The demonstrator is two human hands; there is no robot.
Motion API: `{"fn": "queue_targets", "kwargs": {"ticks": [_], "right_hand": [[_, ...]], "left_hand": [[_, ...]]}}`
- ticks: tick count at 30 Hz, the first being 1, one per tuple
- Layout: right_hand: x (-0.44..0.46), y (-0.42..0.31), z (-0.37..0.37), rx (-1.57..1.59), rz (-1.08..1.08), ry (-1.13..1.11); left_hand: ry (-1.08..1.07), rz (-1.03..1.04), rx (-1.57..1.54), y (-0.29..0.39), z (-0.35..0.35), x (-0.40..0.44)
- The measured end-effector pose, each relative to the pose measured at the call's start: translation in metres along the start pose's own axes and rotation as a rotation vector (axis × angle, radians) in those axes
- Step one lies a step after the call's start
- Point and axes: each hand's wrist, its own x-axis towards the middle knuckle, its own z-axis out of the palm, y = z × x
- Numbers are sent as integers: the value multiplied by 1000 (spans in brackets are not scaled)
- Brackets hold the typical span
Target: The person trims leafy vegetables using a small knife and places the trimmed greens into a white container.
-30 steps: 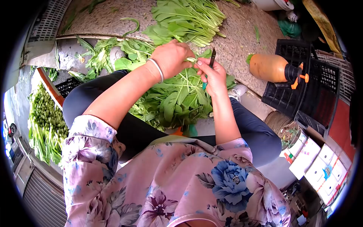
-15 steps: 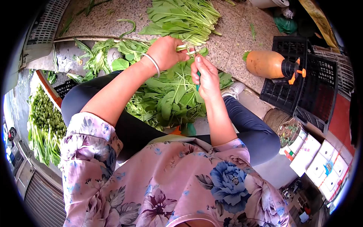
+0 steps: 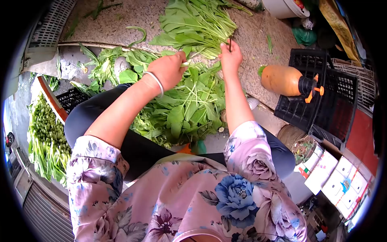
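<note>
My left hand [image 3: 167,70], with a pale bangle at the wrist, is closed around a leafy green, and a bit of leaf and pale stem shows past its fingers. In my right hand [image 3: 231,59] is a small knife [image 3: 230,45] with its dark blade pointing up; its handle is hidden by the fingers. That hand is beside the stem ends of a pile of leafy greens [image 3: 197,26] on the speckled stone ledge. Below both hands, a heap of loose leaves and stems [image 3: 183,107] lies between my knees.
An orange spray bottle [image 3: 281,80] lies on its side by black plastic crates [image 3: 302,101] at right. A white bucket [image 3: 280,8] stands behind. On the left, bundled greens [image 3: 48,133] are stacked by a brown-edged board [image 3: 52,99]. White boxes [image 3: 342,185] sit lower right.
My right hand has moved up and right with the knife, away from my left hand to the greens on the ledge. My left hand has lowered slightly to the left, still holding a green.
</note>
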Motion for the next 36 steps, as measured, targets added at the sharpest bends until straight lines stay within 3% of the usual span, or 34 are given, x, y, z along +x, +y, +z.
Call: {"fn": "queue_targets", "kwargs": {"ticks": [2, 4, 7, 8, 11, 14, 15, 16, 18, 21, 27, 34, 36], "right_hand": [[22, 5, 10, -89, -81, 8], [39, 23, 12, -478, -315, 120], [35, 13, 9, -453, -344, 70], [26, -1, 7, -286, -152, 9], [-6, -34, 4, -19, -154, -79], [-54, -70, -3, -68, -192, -170], [-68, -74, -6, -138, -211, -223], [-78, -74, -10, 8, -149, -283], [-98, -78, -14, 317, -59, -379], [-106, -86, -30, 372, 130, -414], [-119, -97, -36, 563, 249, -518], [-123, -93, -25, 505, 261, -551], [-123, -87, -24, 601, 370, -550]], "left_hand": [[9, -20, -13, 2, -3, 1], [35, -16, -1, 3, -2, 2], [72, -37, 0, 6, -5, 4], [118, 4, -28, 6, -7, 4], [171, 45, -64, 9, -9, 4], [355, 159, 4, 14, -9, 0], [487, 274, 51, 17, -11, -1], [617, 388, 96, 21, -12, -1], [554, 409, 104, 19, -10, 0], [427, 398, 69, 19, -7, 1], [182, 43, -344, 22, -9, 3], [188, 36, -298, 23, -13, 0], [241, 69, -261, 17, -8, 1]]}}
